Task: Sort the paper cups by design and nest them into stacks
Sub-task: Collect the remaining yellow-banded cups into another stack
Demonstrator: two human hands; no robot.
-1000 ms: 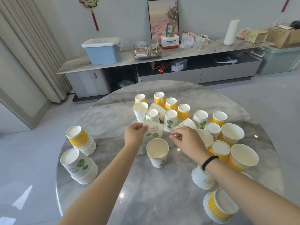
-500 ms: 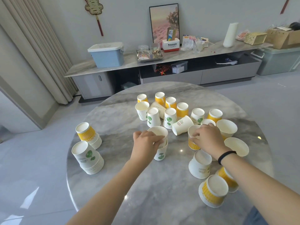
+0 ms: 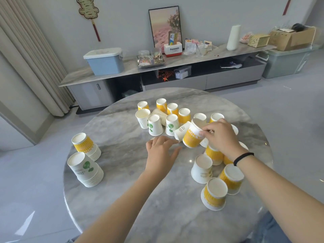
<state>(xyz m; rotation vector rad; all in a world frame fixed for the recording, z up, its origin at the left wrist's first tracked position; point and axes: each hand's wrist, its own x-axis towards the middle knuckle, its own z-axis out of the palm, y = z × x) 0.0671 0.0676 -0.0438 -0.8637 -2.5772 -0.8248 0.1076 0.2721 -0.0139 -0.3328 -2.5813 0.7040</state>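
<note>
Her right hand (image 3: 220, 135) grips a tilted yellow cup (image 3: 192, 137) above the desk (image 3: 122, 199); the yellow stack (image 3: 85, 146) lies far left, nearer the left hand (image 3: 161, 153), whose fingers rest loosely open.

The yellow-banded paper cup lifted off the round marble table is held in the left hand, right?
Not quite. The head view shows the right hand pinching the yellow-banded paper cup above the round marble table; the left hand holds no yellow cup.

Tilted yellow-banded cup (image 3: 192, 137) lifted among scattered cups; two nested stacks (image 3: 87, 158) leftward
</note>
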